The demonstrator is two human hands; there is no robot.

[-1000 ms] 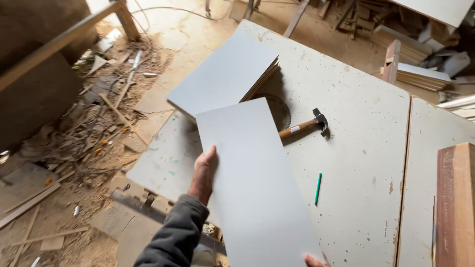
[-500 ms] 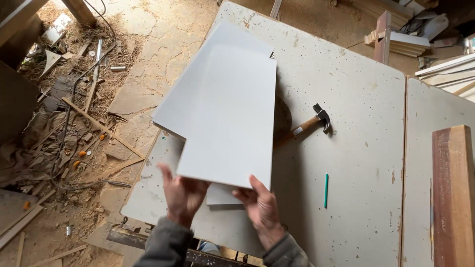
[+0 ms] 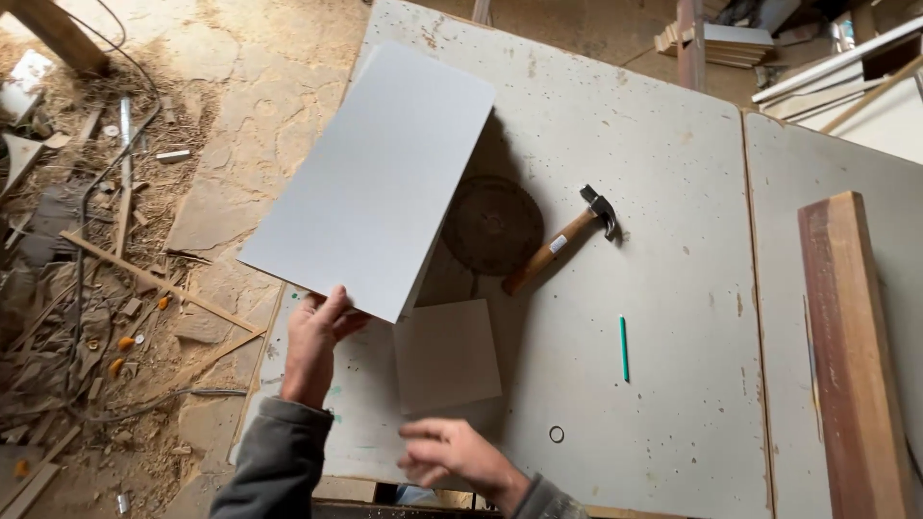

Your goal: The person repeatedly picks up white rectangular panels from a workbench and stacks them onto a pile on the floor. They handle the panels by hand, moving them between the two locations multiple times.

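Note:
My left hand [image 3: 315, 344] grips the near edge of a large light grey panel [image 3: 380, 173] and holds it tilted up over the left part of the worn white worktable [image 3: 654, 288]. My right hand [image 3: 452, 455] hovers with its fingers spread and nothing in them, just in front of a small square grey board [image 3: 448, 354] that lies flat on the table. A round saw blade [image 3: 495, 226] set in the tabletop shows beside the raised panel, partly in its shadow.
A wooden-handled hammer [image 3: 562, 240] lies right of the blade, and a green pencil [image 3: 623, 348] and a small ring [image 3: 557, 434] lie nearer me. A thick reddish wooden beam [image 3: 846, 356] runs along the right. Offcuts, cables and sawdust cover the floor [image 3: 106, 269] at left.
The large panel has swung up and to the left, uncovering the saw blade and the small square board. My right hand has let go of the panel; my left hand still holds it.

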